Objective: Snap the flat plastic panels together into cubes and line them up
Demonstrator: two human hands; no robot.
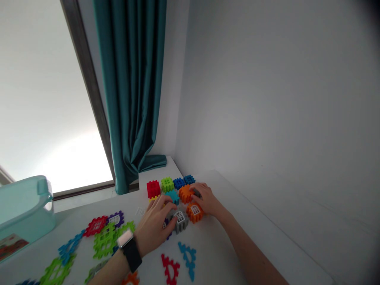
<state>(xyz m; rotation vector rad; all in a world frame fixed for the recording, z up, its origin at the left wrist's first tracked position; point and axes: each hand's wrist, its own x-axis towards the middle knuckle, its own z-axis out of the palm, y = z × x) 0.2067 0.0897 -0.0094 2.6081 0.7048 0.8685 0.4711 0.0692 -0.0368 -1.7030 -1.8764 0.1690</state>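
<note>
Two hands on the bench (196,261), center of frame: left hand (152,225) curled over a gray window block (180,221), right hand (206,199) over an orange waffle block (185,194). Both grips look half-closed, can't tell if either's really holding. Loose green waffle panel (105,240) sits lower left.

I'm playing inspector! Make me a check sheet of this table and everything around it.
surface: white table, with toy pieces lying on it.
job's things: orange waffle block touching the right hand; orange window block just below that hand; grey window block beside the left hand.
clutter: red block, lime block, blue block, teal block; flat red arch piece, flat teal arch piece; mint plastic tub.
hands: both among the blocks; black-strapped watch on the left wrist.
cables: nothing seen.
surroundings: teal curtain, bright window, white wall.
</note>
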